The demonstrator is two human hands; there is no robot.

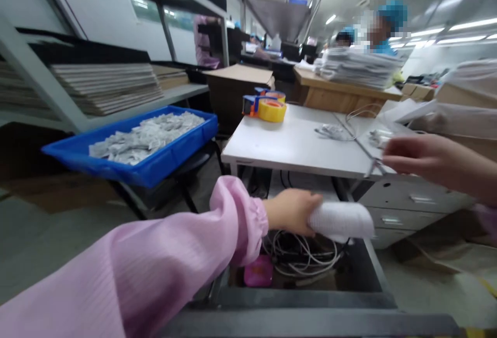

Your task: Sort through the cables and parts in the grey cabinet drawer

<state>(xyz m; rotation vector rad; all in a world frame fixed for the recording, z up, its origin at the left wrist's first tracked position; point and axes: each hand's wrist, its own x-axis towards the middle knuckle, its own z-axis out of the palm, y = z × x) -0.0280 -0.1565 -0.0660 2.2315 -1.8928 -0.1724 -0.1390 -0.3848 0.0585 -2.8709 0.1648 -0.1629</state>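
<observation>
In the lower middle, my left hand [293, 211] is closed around the near end of a white roll [341, 220]. The roll looks soft, perhaps paper or cloth; motion blurs it. It is above an open drawer [310, 299] that contains coiled white cables [306, 258] and a pink object [258, 270]. My right hand [415, 157] reaches in from the right over the desk's front edge, fingers extended and somewhat blurred, with nothing visible in them. Beside its fingertips lie a small white item [380, 137] and a metal tool, perhaps scissors [373, 164].
The white desk [264, 144] carries a yellow tape dispenser [272, 109] and a clear bundle [332, 131]. To the left, a blue tray [174, 157] is full of small clear packets. Shelves with flat cardboard [108, 87] stand behind it. Co-workers [388, 22] appear beyond paper stacks [357, 66].
</observation>
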